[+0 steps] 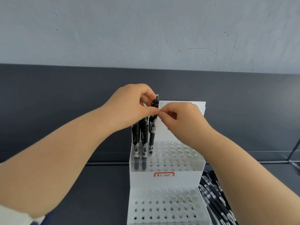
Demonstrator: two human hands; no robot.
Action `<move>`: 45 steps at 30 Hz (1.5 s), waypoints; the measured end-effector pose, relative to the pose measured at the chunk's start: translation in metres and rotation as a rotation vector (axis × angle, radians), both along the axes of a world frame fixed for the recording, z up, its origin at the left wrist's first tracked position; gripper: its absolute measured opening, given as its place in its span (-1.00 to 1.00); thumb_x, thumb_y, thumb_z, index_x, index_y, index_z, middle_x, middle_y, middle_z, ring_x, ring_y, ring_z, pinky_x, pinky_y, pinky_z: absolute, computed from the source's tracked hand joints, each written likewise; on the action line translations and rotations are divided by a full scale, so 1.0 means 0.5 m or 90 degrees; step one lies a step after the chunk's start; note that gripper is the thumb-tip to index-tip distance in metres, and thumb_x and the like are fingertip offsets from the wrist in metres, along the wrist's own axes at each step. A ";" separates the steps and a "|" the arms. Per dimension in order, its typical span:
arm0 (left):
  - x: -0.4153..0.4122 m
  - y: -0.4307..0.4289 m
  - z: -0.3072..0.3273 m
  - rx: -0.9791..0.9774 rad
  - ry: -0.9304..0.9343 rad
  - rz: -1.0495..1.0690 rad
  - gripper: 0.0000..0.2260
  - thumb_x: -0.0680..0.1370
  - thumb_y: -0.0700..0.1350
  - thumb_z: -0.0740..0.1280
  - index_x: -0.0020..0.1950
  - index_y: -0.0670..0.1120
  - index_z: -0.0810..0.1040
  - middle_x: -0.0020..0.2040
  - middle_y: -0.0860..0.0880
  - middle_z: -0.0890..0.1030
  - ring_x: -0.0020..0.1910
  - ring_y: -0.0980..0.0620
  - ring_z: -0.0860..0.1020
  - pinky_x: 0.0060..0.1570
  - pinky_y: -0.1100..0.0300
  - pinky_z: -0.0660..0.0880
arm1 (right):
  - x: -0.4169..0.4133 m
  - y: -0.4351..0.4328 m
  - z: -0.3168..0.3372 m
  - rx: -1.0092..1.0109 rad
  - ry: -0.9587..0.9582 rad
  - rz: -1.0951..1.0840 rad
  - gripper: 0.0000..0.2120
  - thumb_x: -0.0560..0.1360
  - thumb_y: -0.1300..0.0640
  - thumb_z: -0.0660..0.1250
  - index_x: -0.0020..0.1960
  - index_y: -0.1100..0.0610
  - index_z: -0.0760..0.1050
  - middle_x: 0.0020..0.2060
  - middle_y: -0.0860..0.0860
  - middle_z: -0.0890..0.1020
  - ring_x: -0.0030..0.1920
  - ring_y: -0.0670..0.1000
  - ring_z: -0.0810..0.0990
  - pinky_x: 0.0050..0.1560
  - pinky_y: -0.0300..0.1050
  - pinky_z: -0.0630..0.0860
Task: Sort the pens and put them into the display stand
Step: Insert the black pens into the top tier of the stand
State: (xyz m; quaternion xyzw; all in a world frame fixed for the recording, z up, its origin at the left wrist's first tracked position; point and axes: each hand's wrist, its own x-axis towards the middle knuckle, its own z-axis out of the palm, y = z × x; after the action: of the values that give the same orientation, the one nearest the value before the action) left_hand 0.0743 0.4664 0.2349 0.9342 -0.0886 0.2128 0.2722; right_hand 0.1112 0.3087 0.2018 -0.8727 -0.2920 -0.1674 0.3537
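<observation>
Curled round the top end of one black pen, my left hand holds it upright over the display stand. At 9 o'clock of this pen, two other black pens stand in the front-left holes of the upper tier. The held pen has a black grip and a clip near the top. Its tip is at a hole just beside those two. My right hand pinches the barrel from 3 o'clock, and its fingertips meet my left thumb. The stand is white, with two stepped tiers of round holes and a red-bordered label. The holes toward 3 o'clock are open. At 4 o'clock of the stand, just beside its right edge, a pile of black pens lies on the dark table.
</observation>
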 end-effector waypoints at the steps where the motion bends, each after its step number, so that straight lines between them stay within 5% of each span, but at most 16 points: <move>1: 0.000 0.000 -0.001 0.003 0.007 -0.003 -0.78 0.39 0.05 0.48 -0.04 0.13 0.50 -0.19 0.19 0.60 -0.25 0.28 0.52 -0.28 0.41 0.32 | -0.001 0.001 0.000 -0.002 -0.006 -0.002 -0.83 0.54 0.06 0.28 -0.15 0.05 0.61 -0.49 -0.21 0.45 -0.42 -0.26 0.45 -0.37 -0.49 0.34; 17: -0.030 -0.005 -0.002 0.076 -0.021 0.018 -0.92 0.48 0.00 0.39 -0.07 0.15 0.53 -0.21 0.22 0.58 -0.23 0.25 0.51 -0.27 0.37 0.36 | -0.002 -0.025 -0.011 -0.017 0.010 -0.029 -0.84 0.55 0.07 0.26 -0.09 0.05 0.61 -0.42 -0.22 0.48 -0.40 -0.21 0.43 -0.36 -0.49 0.31; 25: -0.066 -0.144 -0.047 0.250 -0.083 0.036 -0.83 0.55 0.08 0.25 0.12 0.14 0.50 -0.04 0.19 0.55 0.00 0.18 0.43 0.04 0.17 0.43 | 0.011 -0.163 -0.074 0.008 0.058 -0.063 -0.84 0.53 0.09 0.30 -0.22 0.00 0.56 -0.46 -0.16 0.51 -0.40 -0.23 0.46 -0.35 -0.50 0.36; 30: -0.046 -0.281 -0.106 0.283 -0.040 0.005 -0.79 0.59 0.07 0.19 0.20 0.11 0.46 0.09 0.15 0.54 0.13 0.08 0.42 0.10 0.13 0.39 | 0.026 -0.296 -0.108 0.003 0.114 -0.090 -0.83 0.54 0.08 0.27 -0.18 0.03 0.60 -0.43 -0.08 0.56 -0.37 -0.06 0.53 -0.37 -0.37 0.41; 35: -0.024 -0.408 -0.188 0.249 0.038 -0.022 -0.80 0.60 0.04 0.16 0.19 0.08 0.45 0.05 0.12 0.51 0.11 0.09 0.40 0.05 0.12 0.43 | 0.038 -0.427 -0.182 -0.005 0.190 -0.107 -0.82 0.53 0.10 0.27 -0.21 0.04 0.59 -0.47 -0.12 0.52 -0.50 -0.17 0.39 -0.43 -0.45 0.36; 40: 0.002 -0.506 -0.295 0.243 0.173 0.005 -0.79 0.61 0.00 0.17 0.19 0.00 0.47 0.06 0.04 0.50 0.09 0.03 0.45 0.04 0.09 0.45 | 0.043 -0.521 -0.270 -0.074 0.254 -0.106 -0.84 0.52 0.11 0.27 -0.17 0.03 0.60 -0.27 -0.07 0.65 -0.21 -0.04 0.58 -0.29 -0.48 0.38; 45: 0.022 -0.570 -0.381 0.218 0.256 0.051 -0.78 0.61 -0.02 0.16 0.15 -0.06 0.49 0.05 -0.01 0.50 0.05 0.00 0.48 0.06 0.06 0.46 | 0.073 -0.577 -0.344 -0.130 0.304 -0.134 -0.85 0.54 0.10 0.26 -0.06 0.13 0.58 -0.18 -0.01 0.63 -0.17 -0.03 0.55 -0.26 -0.35 0.41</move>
State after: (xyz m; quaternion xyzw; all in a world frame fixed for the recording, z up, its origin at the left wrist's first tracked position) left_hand 0.0854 0.1816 0.0444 0.9929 -0.0305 0.0154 0.1139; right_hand 0.1474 0.0202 0.0299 -0.9442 -0.1239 0.0373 0.3030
